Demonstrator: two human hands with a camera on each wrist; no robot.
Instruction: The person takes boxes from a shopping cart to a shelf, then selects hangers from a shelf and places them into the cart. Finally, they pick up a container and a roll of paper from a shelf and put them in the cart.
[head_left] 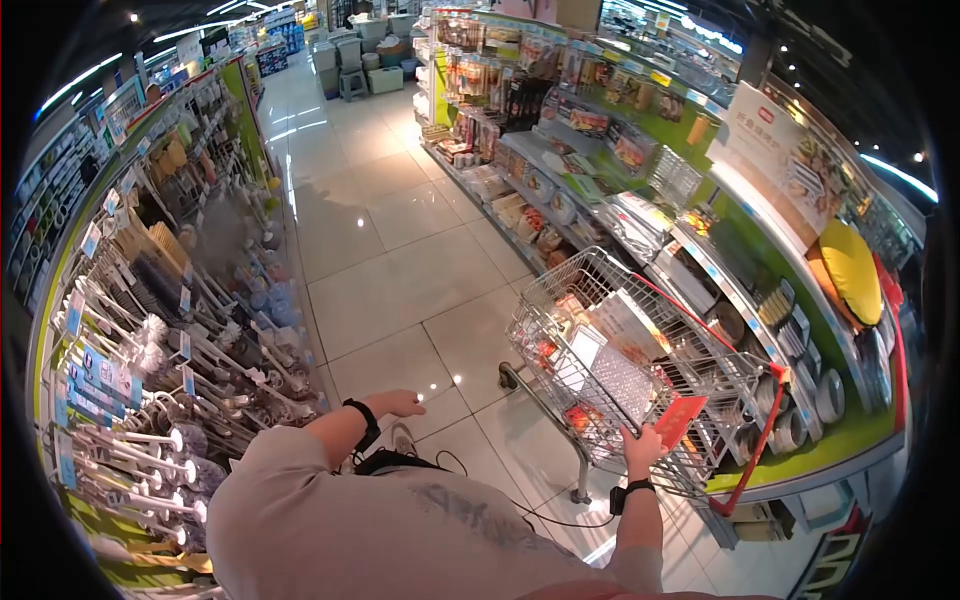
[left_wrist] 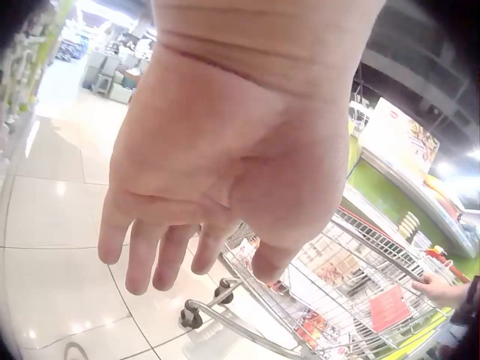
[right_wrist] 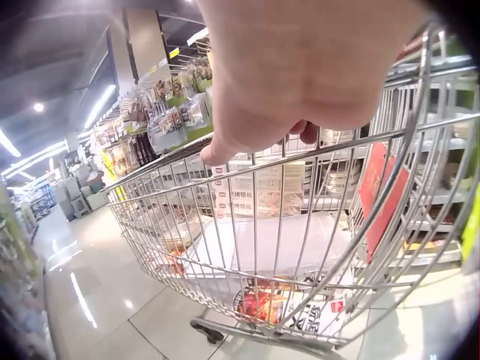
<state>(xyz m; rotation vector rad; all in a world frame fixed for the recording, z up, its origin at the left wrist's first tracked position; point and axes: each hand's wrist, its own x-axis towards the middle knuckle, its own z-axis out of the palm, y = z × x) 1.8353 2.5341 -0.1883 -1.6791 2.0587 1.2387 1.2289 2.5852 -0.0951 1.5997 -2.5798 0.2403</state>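
Observation:
My left hand (head_left: 400,403) hangs over the aisle floor with nothing in it. In the left wrist view its palm faces the camera, fingers loosely extended. On the near side of the metal shopping cart (right_wrist: 330,148), my right hand (head_left: 643,450) holds the top rim, its fingertips partly hidden behind the rim. Inside the cart lie a long printed box (right_wrist: 259,187), a flat whitish package (right_wrist: 289,244) and a package with a red food picture (right_wrist: 262,304). A red plate (head_left: 680,420) is fixed to the cart's wire wall near my right hand.
Brushes and other long-handled goods fill the left rack (head_left: 180,345). Shelves with pans and packets (head_left: 610,215) run along the right, close to the cart. A tiled aisle (head_left: 385,285) leads ahead to stacked bins (head_left: 385,78). A cable (head_left: 560,522) runs to my right wrist.

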